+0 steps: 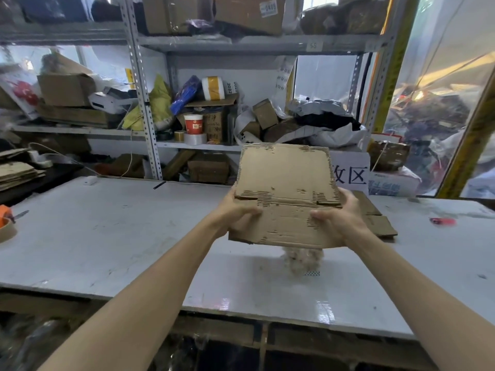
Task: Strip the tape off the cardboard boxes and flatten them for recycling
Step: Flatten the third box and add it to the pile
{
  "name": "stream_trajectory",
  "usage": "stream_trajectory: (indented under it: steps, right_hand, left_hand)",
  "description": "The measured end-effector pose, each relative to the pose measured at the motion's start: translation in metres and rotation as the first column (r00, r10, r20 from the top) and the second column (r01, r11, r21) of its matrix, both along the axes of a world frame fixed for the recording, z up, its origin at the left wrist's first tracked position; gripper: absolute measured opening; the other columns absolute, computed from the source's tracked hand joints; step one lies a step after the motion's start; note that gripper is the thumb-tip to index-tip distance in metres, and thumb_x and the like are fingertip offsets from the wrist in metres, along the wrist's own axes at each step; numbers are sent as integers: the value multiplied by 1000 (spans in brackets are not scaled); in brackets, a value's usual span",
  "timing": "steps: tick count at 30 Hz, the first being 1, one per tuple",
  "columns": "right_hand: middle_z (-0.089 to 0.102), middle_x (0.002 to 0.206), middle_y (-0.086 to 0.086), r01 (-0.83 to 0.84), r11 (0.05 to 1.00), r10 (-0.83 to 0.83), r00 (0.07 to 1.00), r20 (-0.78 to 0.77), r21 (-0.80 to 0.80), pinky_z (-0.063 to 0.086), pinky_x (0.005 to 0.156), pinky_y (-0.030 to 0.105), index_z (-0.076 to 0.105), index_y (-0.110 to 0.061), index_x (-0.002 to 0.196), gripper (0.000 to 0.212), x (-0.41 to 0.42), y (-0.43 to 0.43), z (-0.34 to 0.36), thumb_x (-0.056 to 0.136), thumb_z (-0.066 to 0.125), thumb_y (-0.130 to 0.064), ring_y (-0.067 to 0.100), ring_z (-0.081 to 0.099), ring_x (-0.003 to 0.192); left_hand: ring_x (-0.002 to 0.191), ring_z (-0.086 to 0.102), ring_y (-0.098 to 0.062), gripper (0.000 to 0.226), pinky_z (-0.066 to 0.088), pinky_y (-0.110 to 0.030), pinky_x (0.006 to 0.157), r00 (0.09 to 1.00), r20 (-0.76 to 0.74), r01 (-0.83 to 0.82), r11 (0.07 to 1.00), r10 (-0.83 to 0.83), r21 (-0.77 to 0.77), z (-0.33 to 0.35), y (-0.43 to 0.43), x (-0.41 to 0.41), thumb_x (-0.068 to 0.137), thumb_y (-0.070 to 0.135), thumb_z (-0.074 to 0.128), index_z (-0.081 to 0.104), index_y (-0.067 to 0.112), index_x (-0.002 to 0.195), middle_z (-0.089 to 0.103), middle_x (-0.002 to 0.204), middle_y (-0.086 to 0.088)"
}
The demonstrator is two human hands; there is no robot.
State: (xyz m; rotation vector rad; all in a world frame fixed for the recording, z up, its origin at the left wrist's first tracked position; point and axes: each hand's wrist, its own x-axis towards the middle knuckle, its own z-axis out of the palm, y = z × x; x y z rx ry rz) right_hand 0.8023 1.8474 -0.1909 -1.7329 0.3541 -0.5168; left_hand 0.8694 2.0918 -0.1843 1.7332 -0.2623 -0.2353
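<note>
Head view: both hands hold a cardboard box (284,180) in the air above the worktop (120,236), right of centre. The left hand (237,211) has its fingers clamped round the box's near-left edge, and the right hand (341,219) grasps the near-right edge the same way. The box looks already collapsed, its face scuffed where tape probably came off. A wad of stripped tape (302,259) lies on the worktop just beneath it. To finish well, I would press the fold fully flat and check the hidden underside for leftover tape. Then lay it on the flattened cardboard (380,226) just right of the hands.
</note>
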Motion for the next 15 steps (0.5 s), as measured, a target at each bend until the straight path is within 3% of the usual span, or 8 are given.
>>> stream_trajectory:
  steps: [3, 6, 8, 11, 13, 15]
  right_hand:
    - [58, 113, 3, 123, 991, -127, 990, -69, -54, 47, 91, 39, 44, -15, 122, 83, -4, -19, -5, 53, 91, -13, 23, 56, 103]
    - [54, 111, -1, 135, 988, -141, 987, -74, -75, 43, 83, 33, 43, -15, 125, 82, -7, -45, -9, 57, 89, -13, 19, 52, 100]
    - [53, 116, -2, 92, 990, -102, 991, -92, -104, 44, 90, 34, 40, -13, 133, 87, -8, -69, -13, 60, 87, -7, 19, 52, 106]
    - [58, 127, 3, 95, 985, -118, 980, -159, -145, 47, 100, 44, 43, -14, 137, 87, 3, -111, -19, 61, 84, -2, 25, 56, 112]
    - [60, 127, 6, 154, 971, -188, 965, -182, -183, 47, 98, 39, 46, -18, 136, 84, 16, -138, -20, 63, 82, 0, 23, 56, 107]
    - [62, 123, 4, 182, 944, -240, 951, -194, -275, 46, 90, 33, 48, -22, 136, 80, 32, -163, -24, 65, 81, -3, 19, 53, 99]
  left_hand:
    - [106, 60, -17, 54, 50, -37, 83, 998, -27, 60, 998, -59, 22, -8, -16, 1, 80, 7, 78, 51, 34, 118, 65, 118, 3]
    - [116, 58, -25, 72, 49, -42, 100, 999, 30, -45, 999, 44, 28, -16, -50, 7, 77, 8, 81, 45, 20, 139, 62, 125, -4]
    - [115, 59, -25, 73, 48, -42, 101, 1000, -15, -27, 999, 27, 26, -19, -75, 16, 76, 7, 81, 46, 15, 140, 63, 123, -4]
    - [113, 59, -25, 54, 52, -39, 91, 992, -115, 57, 993, -45, 104, -25, -114, 35, 74, 8, 82, 57, 20, 120, 66, 122, -4]
    - [114, 59, -25, 41, 54, -39, 86, 990, -119, 94, 986, -78, 137, -29, -143, 49, 75, 9, 81, 58, 29, 101, 67, 118, -2]
    - [114, 60, -25, 38, 55, -39, 87, 995, -73, 86, 982, -74, 167, -35, -173, 67, 76, 8, 80, 55, 31, 95, 67, 114, -1]
